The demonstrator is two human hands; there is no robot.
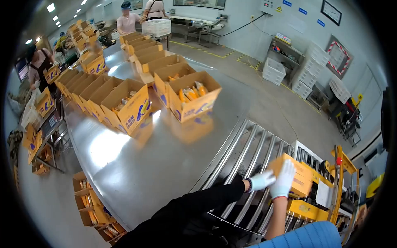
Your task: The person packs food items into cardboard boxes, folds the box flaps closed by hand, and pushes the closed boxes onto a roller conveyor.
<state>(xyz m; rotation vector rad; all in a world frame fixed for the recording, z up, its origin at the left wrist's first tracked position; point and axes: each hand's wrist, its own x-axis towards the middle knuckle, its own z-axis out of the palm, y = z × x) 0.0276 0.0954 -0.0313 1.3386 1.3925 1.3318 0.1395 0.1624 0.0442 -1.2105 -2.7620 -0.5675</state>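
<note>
A closed cardboard box (302,178) sits at the end of the roller conveyor (248,159), at the mouth of a yellow-framed machine (311,210). My right hand (284,182), in a white glove, lies against the near side of the box with its fingers stretched out. Just to the left is my left hand (262,180), also white-gloved, with a dark band at the wrist. Its fingers are extended toward the box; whether they touch it I cannot tell.
Open boxes with orange packets (192,99) stand in two rows on the steel table (165,165). More filled boxes (92,206) are stacked low beside its left edge. White crates (273,71) stand near the wall. People (129,22) are at the far end and left.
</note>
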